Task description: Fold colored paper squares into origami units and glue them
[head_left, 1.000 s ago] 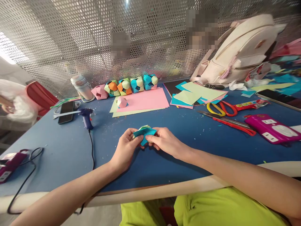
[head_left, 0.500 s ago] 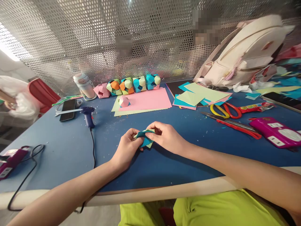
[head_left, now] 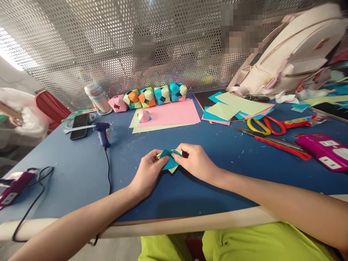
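In the head view, the left hand point(head_left: 148, 172) and right hand point(head_left: 196, 162) are clamped on opposite sides of the blue-and-green folded paper point(head_left: 170, 163). Relative to that folded paper, the glue gun point(head_left: 102, 134) lies to the left, the pink sheets point(head_left: 174, 114) beyond it, and the scissors point(head_left: 261, 132) to the right.

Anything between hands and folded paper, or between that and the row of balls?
Left hand and right hand grip the folded paper directly; a pink sheet and small pink ball lie before the row.
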`<state>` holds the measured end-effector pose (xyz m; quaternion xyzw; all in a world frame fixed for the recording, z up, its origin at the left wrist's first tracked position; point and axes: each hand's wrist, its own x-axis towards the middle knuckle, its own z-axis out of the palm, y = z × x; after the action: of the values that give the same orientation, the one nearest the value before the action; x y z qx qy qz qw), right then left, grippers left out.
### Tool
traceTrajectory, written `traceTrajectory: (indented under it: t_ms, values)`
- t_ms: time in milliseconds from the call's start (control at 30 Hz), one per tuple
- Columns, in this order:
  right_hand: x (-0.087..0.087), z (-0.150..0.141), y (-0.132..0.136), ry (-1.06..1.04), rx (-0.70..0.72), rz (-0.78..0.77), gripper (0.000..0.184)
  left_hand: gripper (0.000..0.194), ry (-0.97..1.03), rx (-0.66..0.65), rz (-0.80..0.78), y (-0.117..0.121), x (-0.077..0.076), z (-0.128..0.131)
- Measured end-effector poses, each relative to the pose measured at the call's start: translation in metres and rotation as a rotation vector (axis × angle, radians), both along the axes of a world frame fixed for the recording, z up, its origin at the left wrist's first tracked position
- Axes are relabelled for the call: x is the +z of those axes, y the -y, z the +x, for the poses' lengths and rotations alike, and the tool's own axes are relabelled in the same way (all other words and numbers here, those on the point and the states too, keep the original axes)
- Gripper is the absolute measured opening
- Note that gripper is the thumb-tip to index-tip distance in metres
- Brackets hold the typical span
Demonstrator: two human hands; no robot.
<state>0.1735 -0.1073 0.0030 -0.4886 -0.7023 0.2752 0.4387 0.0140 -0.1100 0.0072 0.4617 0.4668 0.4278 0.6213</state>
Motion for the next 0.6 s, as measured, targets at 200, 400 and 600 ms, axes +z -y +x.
traceTrajectory:
  t_ms: [200,400,600]
  values:
    - [0.0037,-0.0038,0.0064,0.021,0.047,0.017,0.015,0.021,-0.058,0.065,0.049,-0.0008,-0.0024,-0.001]
    - [0.0063,-0.0048,0.0083,0.024,0.041,0.016,0.011,0.017,-0.14,0.078,0.094,-0.0019,-0.0049,-0.0019]
    - [0.0,-0.0036,0.0051,0.05,0.021,0.167,0.019,0.017,-0.174,0.075,0.118,0.0006,-0.0068,-0.0004]
